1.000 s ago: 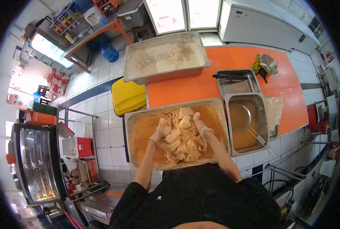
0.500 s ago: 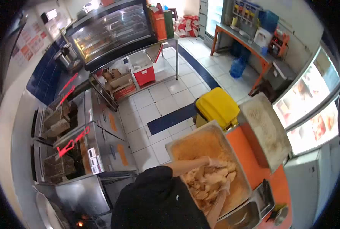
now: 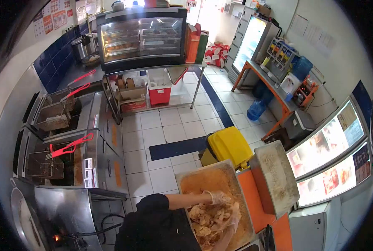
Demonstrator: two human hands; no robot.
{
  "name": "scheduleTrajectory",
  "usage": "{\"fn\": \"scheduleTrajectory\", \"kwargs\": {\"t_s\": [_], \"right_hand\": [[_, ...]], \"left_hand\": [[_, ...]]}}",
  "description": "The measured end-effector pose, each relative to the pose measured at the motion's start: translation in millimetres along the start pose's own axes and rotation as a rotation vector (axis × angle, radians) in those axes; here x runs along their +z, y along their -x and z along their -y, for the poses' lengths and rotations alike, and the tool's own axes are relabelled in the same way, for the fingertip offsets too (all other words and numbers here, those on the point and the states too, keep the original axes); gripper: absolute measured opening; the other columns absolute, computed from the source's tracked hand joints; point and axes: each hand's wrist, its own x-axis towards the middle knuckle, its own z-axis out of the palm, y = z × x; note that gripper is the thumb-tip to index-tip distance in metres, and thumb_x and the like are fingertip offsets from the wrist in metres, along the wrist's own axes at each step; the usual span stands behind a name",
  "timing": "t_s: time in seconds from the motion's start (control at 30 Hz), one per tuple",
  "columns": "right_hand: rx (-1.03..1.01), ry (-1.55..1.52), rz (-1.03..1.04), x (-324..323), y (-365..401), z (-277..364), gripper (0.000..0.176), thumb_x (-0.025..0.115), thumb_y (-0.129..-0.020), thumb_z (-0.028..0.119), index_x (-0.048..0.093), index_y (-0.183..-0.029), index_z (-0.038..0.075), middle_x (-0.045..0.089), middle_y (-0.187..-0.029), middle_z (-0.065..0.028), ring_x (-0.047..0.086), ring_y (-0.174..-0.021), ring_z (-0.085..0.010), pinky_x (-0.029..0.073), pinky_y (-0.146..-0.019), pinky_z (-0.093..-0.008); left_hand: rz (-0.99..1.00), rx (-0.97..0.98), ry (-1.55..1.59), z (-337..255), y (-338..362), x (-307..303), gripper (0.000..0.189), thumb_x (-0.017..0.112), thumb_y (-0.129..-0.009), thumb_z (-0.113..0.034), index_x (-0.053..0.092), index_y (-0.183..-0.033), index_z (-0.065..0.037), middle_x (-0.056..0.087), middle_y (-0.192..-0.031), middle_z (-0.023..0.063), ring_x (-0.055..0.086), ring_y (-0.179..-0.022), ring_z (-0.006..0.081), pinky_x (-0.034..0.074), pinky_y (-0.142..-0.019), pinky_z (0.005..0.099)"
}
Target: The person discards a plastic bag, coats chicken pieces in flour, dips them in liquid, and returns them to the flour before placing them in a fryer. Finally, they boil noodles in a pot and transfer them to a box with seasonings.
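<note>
A large metal tray [image 3: 182, 184] holds orange-tinted flour and a heap of breaded chicken pieces [image 3: 201, 226]. My left hand [image 3: 218, 198], in a clear glove, reaches across from the left and curls onto the far side of the heap. From the near side, my right hand [image 3: 235, 216], also gloved, cups the pieces at the heap's right. Chicken lies between the two hands. Some fingertips are buried in flour and pieces.
An orange table [image 3: 246, 190] bears the tray and a deep flour-filled pan [image 3: 274, 180]. A yellow-lidded bin [image 3: 230, 146] stands beyond. Fryers with red-handled baskets [image 3: 48, 161] line the left; a flame [image 3: 56, 237] burns near the bottom. A glass display warmer [image 3: 142, 39] stands at the back.
The view has tilted up, so the tray sits lower in the picture. My hands remain in the chicken and have come closer together, the right one turned more over the pieces.
</note>
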Motion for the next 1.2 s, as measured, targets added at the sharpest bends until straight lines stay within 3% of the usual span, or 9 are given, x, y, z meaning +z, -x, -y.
{"fn": "scheduleTrajectory", "kwargs": {"t_s": [0.23, 0.6, 0.73, 0.8, 0.97, 1.0, 1.03, 1.13, 1.2], "right_hand": [[-0.039, 0.025, -0.017, -6, -1, 19, 0.067, 0.04, -0.094, 0.049, 0.026, -0.147, 0.01, 0.028, -0.149, -0.0159, 0.028, -0.138, -0.0252, 0.026, -0.11, -0.041], [0.023, 0.029, -0.081, -5, 57, -60, 0.069, 0.041, -0.093, 0.052, 0.026, -0.147, 0.011, 0.027, -0.15, -0.0157, 0.028, -0.138, -0.0259, 0.025, -0.111, -0.0426], [0.081, 0.11, -0.138, -31, 63, -74, 0.07, 0.042, -0.093, 0.053, 0.026, -0.147, 0.011, 0.027, -0.15, -0.0156, 0.028, -0.138, -0.0262, 0.025, -0.111, -0.0432], [0.143, 0.249, -0.149, -53, 67, -80, 0.07, 0.042, -0.093, 0.054, 0.026, -0.147, 0.011, 0.026, -0.15, -0.0156, 0.028, -0.138, -0.0264, 0.025, -0.111, -0.0435], [0.227, 0.669, 0.001, -71, 77, -66, 0.072, 0.042, -0.092, 0.055, 0.026, -0.147, 0.012, 0.026, -0.151, -0.0154, 0.028, -0.138, -0.0267, 0.024, -0.111, -0.0442], [0.34, 0.288, -0.118, -63, 85, -41, 0.075, 0.044, -0.09, 0.058, 0.027, -0.147, 0.012, 0.032, -0.148, -0.0164, 0.035, -0.134, -0.0277, 0.03, -0.108, -0.0449], [0.348, 0.266, -0.137, -51, 73, -51, 0.075, 0.044, -0.09, 0.058, 0.027, -0.147, 0.012, 0.032, -0.148, -0.0164, 0.035, -0.134, -0.0277, 0.03, -0.108, -0.0449], [0.083, -0.208, -0.032, -24, 40, -58, 0.076, 0.047, -0.087, 0.061, 0.036, -0.143, 0.01, 0.025, -0.151, -0.0172, 0.047, -0.125, -0.0284, 0.043, -0.098, -0.0425], [0.146, 0.078, 0.095, -32, 46, -11, 0.073, 0.046, -0.089, 0.059, 0.036, -0.143, 0.009, 0.025, -0.151, -0.0157, 0.035, -0.134, -0.0278, 0.032, -0.108, -0.0423]], "left_hand": [[-0.42, 0.355, -0.067, -141, 98, -60, 0.031, 0.057, -0.087, -0.031, 0.059, -0.108, -0.009, 0.059, -0.106, 0.0091, 0.056, -0.1, 0.0267, 0.047, -0.083, 0.0411], [-0.174, 0.493, -0.331, -118, 82, 78, 0.023, 0.062, -0.084, -0.022, 0.062, -0.101, -0.007, 0.062, -0.088, 0.0101, 0.059, -0.076, 0.0245, 0.048, -0.067, 0.0364], [0.08, 0.533, 0.148, -167, 106, 47, 0.015, 0.061, -0.084, -0.018, 0.065, -0.093, -0.007, 0.062, -0.074, 0.0082, 0.058, -0.066, 0.0238, 0.048, -0.062, 0.0326], [0.146, 0.486, 0.048, -167, 102, 20, 0.013, 0.062, -0.083, -0.018, 0.066, -0.087, -0.006, 0.063, -0.074, 0.0092, 0.06, -0.069, 0.0238, 0.048, -0.063, 0.0312], [-0.44, 0.255, -0.659, -86, 50, -67, 0.042, 0.07, -0.076, -0.037, 0.066, -0.102, -0.004, 0.066, -0.085, 0.0188, 0.064, -0.077, 0.0305, 0.052, -0.065, 0.0395], [-0.478, 0.069, -0.712, -69, 35, -80, 0.054, 0.07, -0.076, -0.045, 0.063, -0.11, -0.003, 0.065, -0.091, 0.0229, 0.065, -0.082, 0.0321, 0.052, -0.068, 0.0404], [-0.475, -0.405, -0.499, -67, 22, -83, 0.07, 0.067, -0.077, -0.055, 0.058, -0.12, -0.001, 0.063, -0.103, 0.0277, 0.064, -0.091, 0.0327, 0.052, -0.075, 0.0413], [-0.181, -0.521, -0.375, 27, -36, -41, 0.083, 0.058, -0.079, -0.064, 0.051, -0.127, 0.003, 0.058, -0.116, 0.0277, 0.061, -0.101, 0.0316, 0.05, -0.081, 0.0413], [-0.147, -0.411, -0.075, 35, -47, 2, 0.089, 0.053, -0.081, -0.068, 0.045, -0.13, 0.006, 0.055, -0.123, 0.026, 0.06, -0.105, 0.0312, 0.049, -0.083, 0.0415]]}}
